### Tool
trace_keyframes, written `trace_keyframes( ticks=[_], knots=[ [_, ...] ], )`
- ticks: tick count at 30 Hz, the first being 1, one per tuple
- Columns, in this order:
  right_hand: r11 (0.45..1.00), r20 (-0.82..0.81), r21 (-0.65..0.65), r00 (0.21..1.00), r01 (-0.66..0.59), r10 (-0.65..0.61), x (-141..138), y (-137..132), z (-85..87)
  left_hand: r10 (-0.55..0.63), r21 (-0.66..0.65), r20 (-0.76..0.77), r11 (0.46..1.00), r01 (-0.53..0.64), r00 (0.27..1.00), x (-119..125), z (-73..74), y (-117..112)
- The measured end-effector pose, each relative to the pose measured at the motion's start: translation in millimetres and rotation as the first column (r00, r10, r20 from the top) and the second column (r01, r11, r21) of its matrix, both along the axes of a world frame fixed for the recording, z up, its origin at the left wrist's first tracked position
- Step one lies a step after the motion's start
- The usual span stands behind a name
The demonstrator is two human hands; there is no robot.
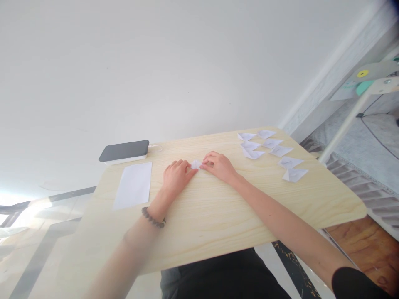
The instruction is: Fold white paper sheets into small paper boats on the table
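Observation:
A small folded piece of white paper (195, 165) is held between my two hands near the middle of the wooden table (199, 216). My left hand (177, 176) pinches its left side between thumb and fingers. On the right side, the fingertips of my right hand (218, 165) grip the other end. Part of the paper is covered by my fingers, so its full shape cannot be made out. Several folded paper boats (252, 153) stand in rows at the table's right side. Left of my left hand lies a stack of white paper sheets (134, 185).
At the back left corner a dark-screened phone (124, 150) rests on a white block, with a white cable (156, 147) beside it. A pale wall (187, 83) rises behind the table. To the right stands a white metal frame (346, 124) near a grey bed cover (368, 137).

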State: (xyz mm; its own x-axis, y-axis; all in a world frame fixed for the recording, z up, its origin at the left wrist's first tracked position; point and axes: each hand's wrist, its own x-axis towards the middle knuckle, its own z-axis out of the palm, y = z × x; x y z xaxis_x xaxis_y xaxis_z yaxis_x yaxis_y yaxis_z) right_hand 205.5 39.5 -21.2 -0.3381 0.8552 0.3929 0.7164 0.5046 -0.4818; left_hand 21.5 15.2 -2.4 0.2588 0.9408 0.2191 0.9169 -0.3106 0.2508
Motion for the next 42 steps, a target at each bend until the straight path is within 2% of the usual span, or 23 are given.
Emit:
trace_keyframes(
  ticks=[7,12,22,29,33,35,38,42],
  knots=[
    [0.999,0.141,0.038,0.99,0.005,-0.011,-6,-6,6.9,0.046,-0.054,0.011,0.997,-0.045,0.999,2,2.2,1],
    [0.997,0.172,0.066,0.983,0.051,-0.062,-9,-10,7.3,0.076,-0.041,0.002,0.996,-0.076,0.997,3,5.0,-2],
    [0.997,0.234,0.056,0.97,0.048,-0.06,-11,-13,11.4,0.112,-0.095,-0.066,0.988,-0.118,0.991,6,6.5,-3],
    [0.996,0.148,0.038,0.985,0.078,-0.083,-8,-8,3.6,0.009,0.086,-0.005,0.996,-0.008,1.0,0,-3.2,-3],
    [1.0,0.075,-0.008,0.997,-0.015,0.015,-7,-5,0.0,-0.087,0.062,0.17,0.995,0.077,0.982,-2,-8.5,3],
    [0.999,0.022,-0.021,0.999,-0.028,0.028,-7,-5,-0.2,-0.091,0.004,0.302,0.996,0.094,0.949,-2,-8.0,4],
    [0.999,-0.032,-0.022,0.999,-0.036,0.035,-6,-4,1.0,-0.036,-0.11,0.507,0.988,0.106,0.861,-1,-5.7,5],
    [0.994,-0.06,-0.044,0.993,-0.105,0.102,-6,-6,4.1,-0.021,-0.159,0.699,0.97,0.184,0.715,-2,-6.7,6]
  ],
)
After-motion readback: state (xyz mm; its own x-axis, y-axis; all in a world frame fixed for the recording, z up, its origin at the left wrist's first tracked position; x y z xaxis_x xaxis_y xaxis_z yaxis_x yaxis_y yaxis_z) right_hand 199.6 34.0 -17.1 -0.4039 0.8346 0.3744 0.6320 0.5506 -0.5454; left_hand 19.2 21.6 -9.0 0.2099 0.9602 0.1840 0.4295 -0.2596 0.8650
